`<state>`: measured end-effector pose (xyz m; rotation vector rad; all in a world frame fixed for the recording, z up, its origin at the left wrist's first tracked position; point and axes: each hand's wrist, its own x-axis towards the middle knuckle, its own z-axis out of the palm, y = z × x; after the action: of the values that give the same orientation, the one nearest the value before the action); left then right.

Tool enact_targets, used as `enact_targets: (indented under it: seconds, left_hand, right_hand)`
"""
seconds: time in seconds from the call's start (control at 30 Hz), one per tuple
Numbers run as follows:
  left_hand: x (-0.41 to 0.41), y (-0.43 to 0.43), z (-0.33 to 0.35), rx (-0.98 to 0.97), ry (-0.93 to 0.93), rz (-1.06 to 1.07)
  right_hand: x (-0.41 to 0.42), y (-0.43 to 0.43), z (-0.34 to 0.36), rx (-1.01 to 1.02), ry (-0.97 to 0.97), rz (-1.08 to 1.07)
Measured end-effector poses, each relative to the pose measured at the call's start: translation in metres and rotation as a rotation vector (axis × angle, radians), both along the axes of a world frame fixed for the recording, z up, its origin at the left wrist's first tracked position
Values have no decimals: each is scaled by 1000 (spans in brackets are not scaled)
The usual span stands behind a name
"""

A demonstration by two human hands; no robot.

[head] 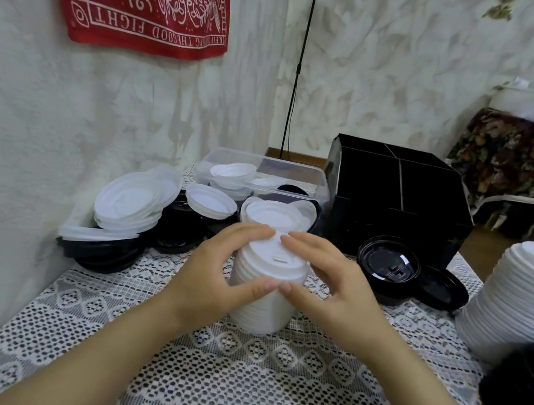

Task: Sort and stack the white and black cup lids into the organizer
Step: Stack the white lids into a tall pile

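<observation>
Left hand (213, 274) and right hand (332, 288) curl round a tall stack of white plastic lids (266, 289) at table centre; squaring seems underway, next lifting to the black four-compartment organizer (397, 201) at one o'clock

Both bare forearms reach in from below, the left hand (212, 277) and right hand (332, 292) curled round the stack of white lids (259, 315) from either side, thumbs almost meeting in front, fingertips on top.

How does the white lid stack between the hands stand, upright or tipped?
Upright: the white lid stack stands on the tablecloth, left hand and right hand curled round it.
</observation>
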<state>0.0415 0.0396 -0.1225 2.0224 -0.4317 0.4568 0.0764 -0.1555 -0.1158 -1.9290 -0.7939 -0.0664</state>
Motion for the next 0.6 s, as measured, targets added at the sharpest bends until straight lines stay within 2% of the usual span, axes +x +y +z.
enact_targets:
  seconds: [0.2,0.43,0.6]
  left_hand:
    - [0,5,-1,-60,89,-64]
    - [2,10,3,-120,191,-129]
    - [4,14,4,-143,238,-146]
  right_hand:
    - [0,2,-3,-9,5,26]
    - [-1,4,-3,81,93,79]
    - [1,6,-7,51,33,45]
